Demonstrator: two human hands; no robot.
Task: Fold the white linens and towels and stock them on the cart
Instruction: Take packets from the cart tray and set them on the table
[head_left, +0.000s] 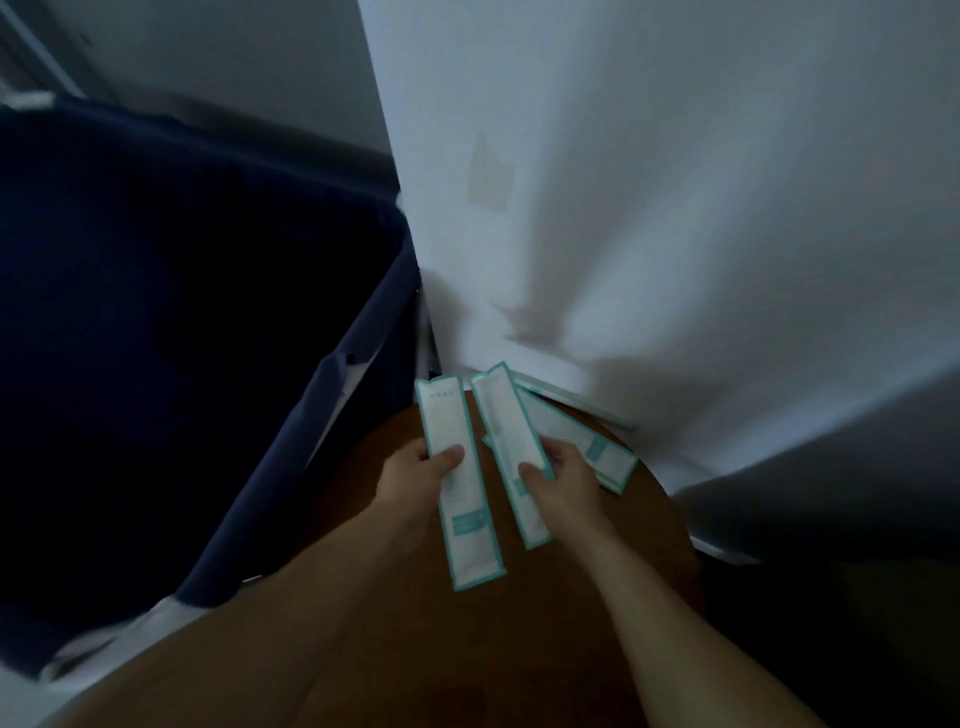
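A large white linen sheet (649, 218) hangs draped over the right and middle of the view, with faint stains on it. My left hand (415, 480) grips one long white packet with teal edges (462, 483). My right hand (563, 480) grips a second such packet (511, 452), and more packets (592, 447) fan out behind it to the right. Both hands are held above a brown rounded surface (519, 613).
A dark blue fabric cart bag (182, 322) fills the left side, its rim (322, 410) running diagonally beside my left arm. A pale wall (234, 57) rises behind it. The room is dim.
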